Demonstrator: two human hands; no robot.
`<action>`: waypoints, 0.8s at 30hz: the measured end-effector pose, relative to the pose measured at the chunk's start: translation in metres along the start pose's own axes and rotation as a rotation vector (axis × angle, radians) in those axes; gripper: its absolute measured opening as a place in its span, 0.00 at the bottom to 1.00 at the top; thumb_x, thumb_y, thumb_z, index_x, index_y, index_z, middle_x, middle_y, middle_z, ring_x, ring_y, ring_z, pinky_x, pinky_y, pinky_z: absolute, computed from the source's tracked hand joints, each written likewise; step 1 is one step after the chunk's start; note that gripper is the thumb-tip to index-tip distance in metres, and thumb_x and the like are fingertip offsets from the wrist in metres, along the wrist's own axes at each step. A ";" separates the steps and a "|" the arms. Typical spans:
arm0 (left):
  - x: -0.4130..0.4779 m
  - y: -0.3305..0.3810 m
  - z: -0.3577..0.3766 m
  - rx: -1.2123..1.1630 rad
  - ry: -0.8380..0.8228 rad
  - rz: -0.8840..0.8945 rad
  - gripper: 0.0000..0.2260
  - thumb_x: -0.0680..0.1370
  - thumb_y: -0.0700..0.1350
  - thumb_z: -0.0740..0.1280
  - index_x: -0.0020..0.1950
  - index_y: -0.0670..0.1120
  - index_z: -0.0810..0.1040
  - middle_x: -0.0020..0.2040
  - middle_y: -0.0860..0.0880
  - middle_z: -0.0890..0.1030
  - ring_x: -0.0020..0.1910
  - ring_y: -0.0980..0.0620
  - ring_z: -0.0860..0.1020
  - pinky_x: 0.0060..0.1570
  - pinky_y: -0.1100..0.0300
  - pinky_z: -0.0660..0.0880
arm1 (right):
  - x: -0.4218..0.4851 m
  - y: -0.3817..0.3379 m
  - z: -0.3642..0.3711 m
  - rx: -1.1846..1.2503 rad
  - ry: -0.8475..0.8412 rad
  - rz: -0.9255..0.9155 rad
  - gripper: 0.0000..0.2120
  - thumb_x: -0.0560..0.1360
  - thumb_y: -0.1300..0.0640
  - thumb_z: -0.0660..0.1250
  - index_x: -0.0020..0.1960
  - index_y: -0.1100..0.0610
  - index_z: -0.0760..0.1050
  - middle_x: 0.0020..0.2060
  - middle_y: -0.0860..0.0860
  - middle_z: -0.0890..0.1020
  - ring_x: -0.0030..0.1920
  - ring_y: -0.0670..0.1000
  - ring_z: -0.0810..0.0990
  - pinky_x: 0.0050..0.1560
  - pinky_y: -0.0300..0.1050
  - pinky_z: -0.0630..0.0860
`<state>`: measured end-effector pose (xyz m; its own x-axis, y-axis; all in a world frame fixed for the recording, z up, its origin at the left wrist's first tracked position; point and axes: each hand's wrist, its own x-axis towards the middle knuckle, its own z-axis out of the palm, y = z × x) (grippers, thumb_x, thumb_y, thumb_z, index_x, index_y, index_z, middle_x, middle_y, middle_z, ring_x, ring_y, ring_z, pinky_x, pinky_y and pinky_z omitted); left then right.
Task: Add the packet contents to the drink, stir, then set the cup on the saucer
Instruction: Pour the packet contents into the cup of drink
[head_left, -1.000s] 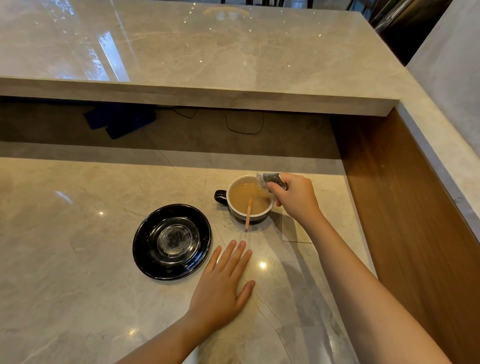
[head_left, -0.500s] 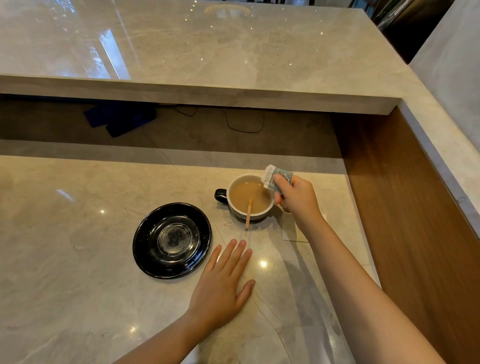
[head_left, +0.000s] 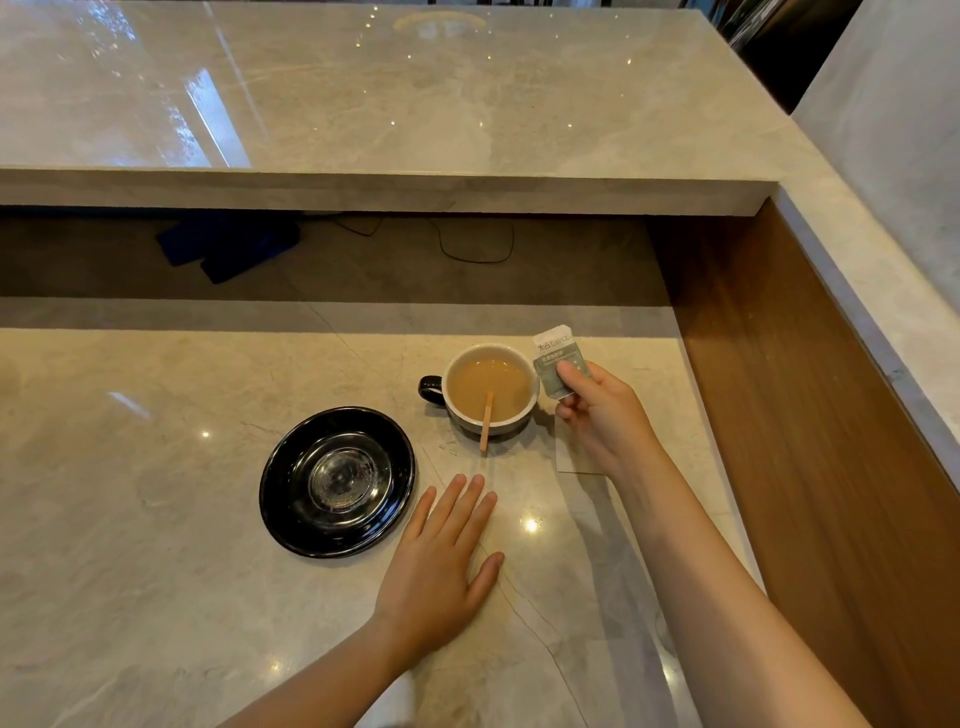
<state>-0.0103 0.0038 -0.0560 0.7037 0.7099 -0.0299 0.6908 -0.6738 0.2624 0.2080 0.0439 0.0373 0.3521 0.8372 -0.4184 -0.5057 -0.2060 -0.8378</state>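
A dark cup (head_left: 487, 423) with a white inside holds a light brown drink and stands on the marble counter, handle pointing left. A wooden stir stick (head_left: 487, 420) leans in it over the near rim. My right hand (head_left: 602, 415) pinches a small grey-green packet (head_left: 558, 361) upright just right of the cup's rim. An empty black saucer (head_left: 337, 480) lies to the cup's lower left. My left hand (head_left: 441, 561) rests flat on the counter, fingers apart, just right of the saucer.
A raised marble ledge (head_left: 389, 189) runs across the back, with a dark blue object (head_left: 228, 244) and a black cable (head_left: 467, 249) in the recess below. A wooden side panel (head_left: 810, 415) walls the right. A thin paper piece (head_left: 571, 462) lies under my right wrist.
My right hand has drawn the packet back from above the drink to the cup's right side and turned it upright. The left hand, cup and saucer have stayed put.
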 end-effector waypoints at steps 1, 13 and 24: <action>0.000 0.000 0.000 -0.004 0.002 0.000 0.26 0.80 0.60 0.46 0.75 0.50 0.56 0.76 0.50 0.56 0.75 0.52 0.49 0.70 0.49 0.50 | 0.000 0.000 -0.003 -0.024 -0.007 -0.015 0.08 0.75 0.61 0.64 0.52 0.60 0.79 0.37 0.52 0.80 0.31 0.44 0.71 0.30 0.34 0.70; -0.001 0.002 -0.003 0.003 0.022 0.003 0.27 0.79 0.61 0.45 0.75 0.49 0.57 0.75 0.49 0.57 0.75 0.52 0.50 0.71 0.53 0.45 | -0.026 -0.031 -0.041 -0.672 -0.052 -0.225 0.11 0.76 0.61 0.64 0.58 0.56 0.75 0.47 0.50 0.81 0.46 0.47 0.79 0.41 0.35 0.77; 0.000 0.001 0.001 0.040 0.025 0.018 0.27 0.79 0.59 0.49 0.75 0.48 0.57 0.75 0.47 0.57 0.74 0.49 0.52 0.70 0.51 0.47 | -0.061 -0.010 -0.104 -1.009 -0.057 -0.189 0.03 0.74 0.62 0.65 0.47 0.57 0.76 0.39 0.49 0.79 0.41 0.49 0.77 0.39 0.35 0.71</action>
<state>-0.0099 0.0027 -0.0564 0.7118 0.7024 -0.0015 0.6848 -0.6935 0.2237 0.2736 -0.0580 0.0344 0.3057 0.9177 -0.2537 0.4609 -0.3758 -0.8039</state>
